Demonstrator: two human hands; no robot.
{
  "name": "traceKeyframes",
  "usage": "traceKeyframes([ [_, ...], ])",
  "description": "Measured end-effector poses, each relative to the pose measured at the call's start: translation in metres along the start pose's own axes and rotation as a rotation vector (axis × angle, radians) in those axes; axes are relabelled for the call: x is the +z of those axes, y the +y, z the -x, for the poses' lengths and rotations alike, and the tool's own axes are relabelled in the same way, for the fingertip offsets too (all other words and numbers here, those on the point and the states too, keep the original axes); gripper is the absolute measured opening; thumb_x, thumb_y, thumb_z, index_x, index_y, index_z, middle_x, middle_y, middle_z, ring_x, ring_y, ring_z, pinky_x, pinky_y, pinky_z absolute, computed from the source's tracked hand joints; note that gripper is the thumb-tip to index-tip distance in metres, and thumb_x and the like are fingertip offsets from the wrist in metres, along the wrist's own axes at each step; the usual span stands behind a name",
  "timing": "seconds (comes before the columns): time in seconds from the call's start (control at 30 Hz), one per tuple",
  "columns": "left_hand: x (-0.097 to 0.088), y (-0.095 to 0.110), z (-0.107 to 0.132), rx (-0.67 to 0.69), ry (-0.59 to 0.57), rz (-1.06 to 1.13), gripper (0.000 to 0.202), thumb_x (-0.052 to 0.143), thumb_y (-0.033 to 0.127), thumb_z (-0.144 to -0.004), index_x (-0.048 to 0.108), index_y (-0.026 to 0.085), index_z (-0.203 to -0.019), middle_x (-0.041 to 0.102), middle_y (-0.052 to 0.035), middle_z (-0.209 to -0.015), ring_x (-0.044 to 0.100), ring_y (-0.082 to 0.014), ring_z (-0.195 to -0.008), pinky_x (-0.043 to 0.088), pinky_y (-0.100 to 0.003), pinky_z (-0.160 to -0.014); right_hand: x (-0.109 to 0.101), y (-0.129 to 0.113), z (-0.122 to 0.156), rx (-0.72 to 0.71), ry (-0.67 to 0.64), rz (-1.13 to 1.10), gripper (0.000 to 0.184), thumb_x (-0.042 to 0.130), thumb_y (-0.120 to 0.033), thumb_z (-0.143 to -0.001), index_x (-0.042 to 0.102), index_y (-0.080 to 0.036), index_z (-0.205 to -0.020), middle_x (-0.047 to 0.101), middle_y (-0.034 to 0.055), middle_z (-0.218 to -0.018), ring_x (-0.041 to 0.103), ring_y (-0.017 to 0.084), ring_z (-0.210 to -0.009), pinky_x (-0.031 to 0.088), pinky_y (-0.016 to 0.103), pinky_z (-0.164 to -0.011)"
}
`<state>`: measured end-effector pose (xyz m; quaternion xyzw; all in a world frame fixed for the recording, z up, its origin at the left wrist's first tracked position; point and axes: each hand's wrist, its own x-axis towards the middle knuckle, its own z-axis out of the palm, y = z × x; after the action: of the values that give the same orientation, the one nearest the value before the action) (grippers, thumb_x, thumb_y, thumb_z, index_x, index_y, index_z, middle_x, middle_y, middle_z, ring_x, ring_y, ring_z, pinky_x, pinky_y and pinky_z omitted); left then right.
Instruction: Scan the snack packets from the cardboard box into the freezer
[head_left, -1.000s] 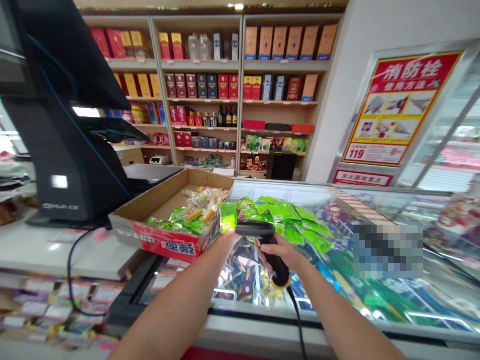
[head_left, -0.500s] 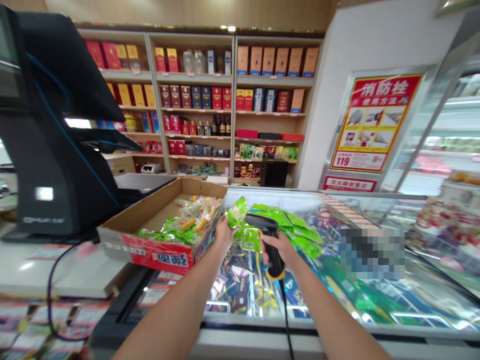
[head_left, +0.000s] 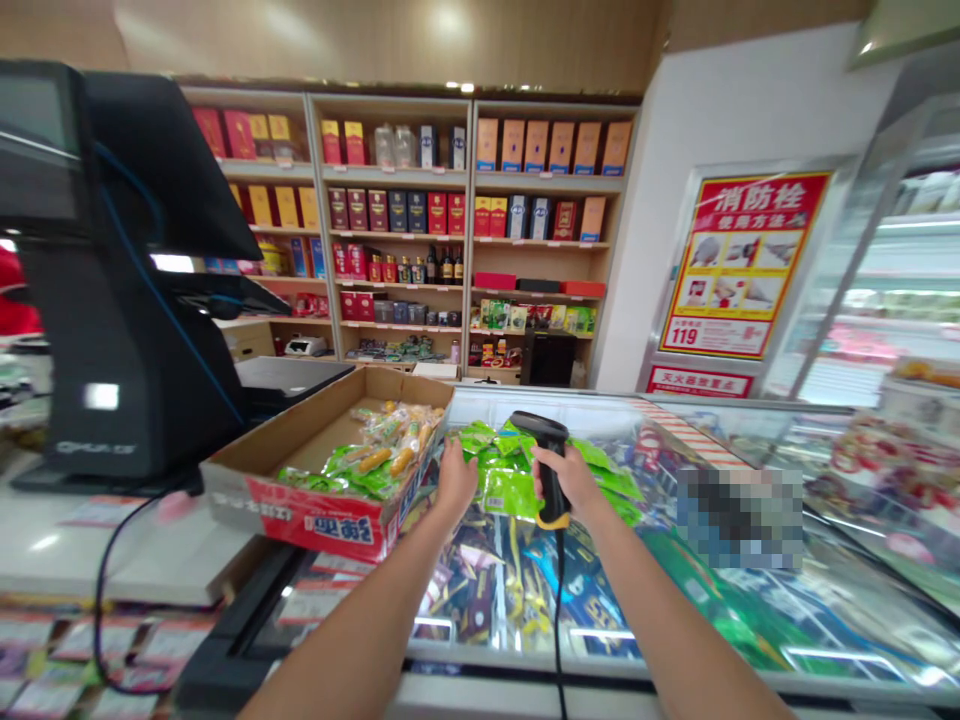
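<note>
My right hand (head_left: 574,478) grips a black barcode scanner (head_left: 544,452) upright by its handle, and its cord hangs down toward me. My left hand (head_left: 455,478) reaches into a pile of green snack packets (head_left: 517,470) lying on the glass freezer lid (head_left: 750,600). Its fingers curl at the pile's left edge, and what they hold is hidden. An open cardboard box (head_left: 315,505) just left of that hand holds more green and yellow snack packets (head_left: 375,455).
A black checkout terminal (head_left: 112,290) stands on the white counter (head_left: 90,550) at left, its cable looping down. Shelves of boxed goods (head_left: 420,210) line the back wall. A red fire-hydrant poster (head_left: 739,262) hangs at right beside a glass-door cooler (head_left: 892,290).
My left hand held up one green packet, then lowered it to the pile. The scanner swung from level to upright and drifted right. The view tilted upward.
</note>
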<state>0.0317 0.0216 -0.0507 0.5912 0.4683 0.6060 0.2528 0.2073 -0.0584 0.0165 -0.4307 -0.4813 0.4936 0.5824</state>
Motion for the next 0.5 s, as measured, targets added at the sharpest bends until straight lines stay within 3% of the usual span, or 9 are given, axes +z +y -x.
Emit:
traceKeyframes([
  [0.13,-0.003,0.030,0.020,0.121,-0.041,-0.347,0.033,0.060,0.009,-0.075,0.068,0.015,-0.107,0.046,-0.0170,-0.147,0.043,-0.0308,-0.137,0.037,-0.042,-0.113,0.001,0.016,-0.001,-0.008,-0.013,-0.018,0.033,0.074,-0.043,-0.064,0.056,-0.016,-0.056,0.054,-0.0014,-0.044,0.050,0.012,-0.033,0.041,0.025,-0.034],
  [0.27,-0.033,0.081,0.017,0.275,-0.189,-0.596,0.025,0.060,0.019,-0.081,0.072,0.019,-0.102,0.058,-0.0118,-0.138,0.057,-0.0253,-0.124,0.042,-0.037,-0.108,-0.006,0.027,0.004,0.017,-0.075,-0.005,0.029,0.074,-0.042,-0.063,0.058,-0.018,-0.066,0.056,-0.0021,-0.048,0.051,0.013,-0.035,0.042,0.025,-0.035],
  [0.33,-0.062,0.103,-0.006,0.265,-0.242,-0.736,0.024,0.061,0.024,-0.081,0.073,0.019,-0.101,0.069,-0.0113,-0.120,0.063,-0.0253,-0.114,0.044,-0.036,-0.104,-0.009,0.028,0.006,0.006,-0.090,0.004,0.028,0.072,-0.042,-0.064,0.059,-0.018,-0.070,0.057,-0.0022,-0.050,0.052,0.013,-0.035,0.042,0.025,-0.035],
  [0.4,-0.097,0.113,-0.042,0.195,-0.305,-0.867,0.015,0.062,0.024,-0.078,0.073,0.017,-0.085,0.074,-0.0116,-0.095,0.068,-0.0268,-0.098,0.049,-0.037,-0.095,-0.009,0.029,0.007,-0.028,-0.092,0.019,0.028,0.070,-0.042,-0.066,0.058,-0.018,-0.072,0.057,-0.0024,-0.051,0.052,0.012,-0.036,0.042,0.024,-0.036],
  [0.47,-0.131,0.109,-0.081,0.069,-0.294,-0.891,0.004,0.066,0.017,-0.069,0.068,0.017,-0.066,0.072,-0.0099,-0.078,0.068,-0.0276,-0.091,0.049,-0.037,-0.091,-0.007,0.029,0.007,-0.064,-0.106,0.057,0.027,0.070,-0.042,-0.068,0.058,-0.018,-0.072,0.056,-0.0029,-0.050,0.052,0.012,-0.036,0.042,0.024,-0.037],
  [0.5,-0.146,0.102,-0.098,-0.023,-0.227,-0.808,0.007,0.068,0.015,-0.065,0.065,0.017,-0.060,0.070,-0.0081,-0.072,0.068,-0.0271,-0.089,0.049,-0.036,-0.090,-0.005,0.029,0.008,-0.074,-0.115,0.080,0.027,0.070,-0.041,-0.068,0.057,-0.018,-0.072,0.056,-0.0033,-0.050,0.052,0.012,-0.036,0.043,0.024,-0.037],
])
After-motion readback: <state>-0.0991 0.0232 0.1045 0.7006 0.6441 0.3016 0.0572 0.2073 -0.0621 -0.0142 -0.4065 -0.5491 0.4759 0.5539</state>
